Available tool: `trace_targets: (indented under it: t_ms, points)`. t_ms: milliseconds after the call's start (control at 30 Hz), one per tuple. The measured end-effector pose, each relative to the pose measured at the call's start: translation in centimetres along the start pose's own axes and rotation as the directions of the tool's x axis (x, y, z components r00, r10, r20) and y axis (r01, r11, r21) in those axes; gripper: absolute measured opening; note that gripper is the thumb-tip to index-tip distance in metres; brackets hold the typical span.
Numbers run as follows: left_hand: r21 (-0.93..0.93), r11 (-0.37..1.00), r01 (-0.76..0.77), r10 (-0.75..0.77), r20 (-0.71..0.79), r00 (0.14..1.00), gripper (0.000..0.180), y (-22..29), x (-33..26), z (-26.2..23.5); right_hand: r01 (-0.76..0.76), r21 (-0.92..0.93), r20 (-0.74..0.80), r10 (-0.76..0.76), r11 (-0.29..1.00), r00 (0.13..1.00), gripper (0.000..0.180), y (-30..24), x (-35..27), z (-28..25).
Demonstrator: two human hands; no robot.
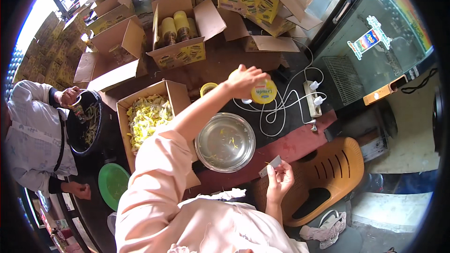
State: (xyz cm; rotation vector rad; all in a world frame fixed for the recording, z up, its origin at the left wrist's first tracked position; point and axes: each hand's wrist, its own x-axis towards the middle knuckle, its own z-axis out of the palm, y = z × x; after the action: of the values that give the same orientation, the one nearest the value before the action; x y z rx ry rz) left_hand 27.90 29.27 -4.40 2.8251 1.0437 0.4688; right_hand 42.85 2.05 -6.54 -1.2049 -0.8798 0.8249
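Note:
Stretched across the table, my left hand (247, 82) is closed around a jar-like container with a round yellow printed lid (264, 92); its body is mostly hidden by the fingers. My right hand (280, 179), lower right, pinches a small flat grey plate (270, 166), blade-like, with a thin yellow strip on it. Between the hands sits a round steel bowl (220, 152) with a few yellow shreds inside. Beside my left forearm stands a yellow-rimmed round thing (207, 87). A cardboard box (123, 108) left of the bowl holds many crumpled yellow-and-white pieces.
White cables and a power strip (310, 100) lie at the right. An orange plastic chair (344, 166) stands below. Open cartons (180, 56) with yellow-topped jars fill the back. At left, another person (35, 129) works over a black basket (71, 133) near a green basin (112, 182).

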Motion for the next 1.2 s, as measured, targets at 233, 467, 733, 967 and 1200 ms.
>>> trace_targets:
  t_ms: [233, 467, 733, 967, 1200]
  points:
    - [0.098, 0.957, 0.274, -0.278, 0.035, 0.96, 0.074, -1.6, -0.1, 9.6, -0.025, -0.113, -0.08, 0.016, 0.993, 0.997, 0.022, 0.8, 1.4, -4.4]
    - [0.161, 0.902, 0.4, -0.408, 0.015, 0.913, 0.077, -2.0, -2.3, 12.5, -0.04, -0.104, -0.065, 0.034, 0.994, 0.997, 0.023, 1.2, 3.1, -5.1]
    - [0.123, 0.861, 0.494, -0.491, -0.058, 0.869, 0.074, -2.1, -2.7, 13.7, -0.02, -0.105, -0.041, 0.016, 0.994, 0.999, 0.023, 2.0, 3.1, -5.2]
    - [0.05, 0.91, 0.412, -0.404, -0.124, 0.906, 0.073, -1.2, 0.1, 11.0, -0.006, -0.146, -0.041, 0.0, 0.989, 0.999, 0.022, 1.5, 2.7, -5.4]
    - [-0.507, 0.859, 0.076, -0.353, -0.478, 0.804, 0.069, 2.8, -0.2, 6.2, 0.017, -0.109, -0.035, -0.021, 0.994, 0.999, 0.024, 1.7, 2.8, -5.4]
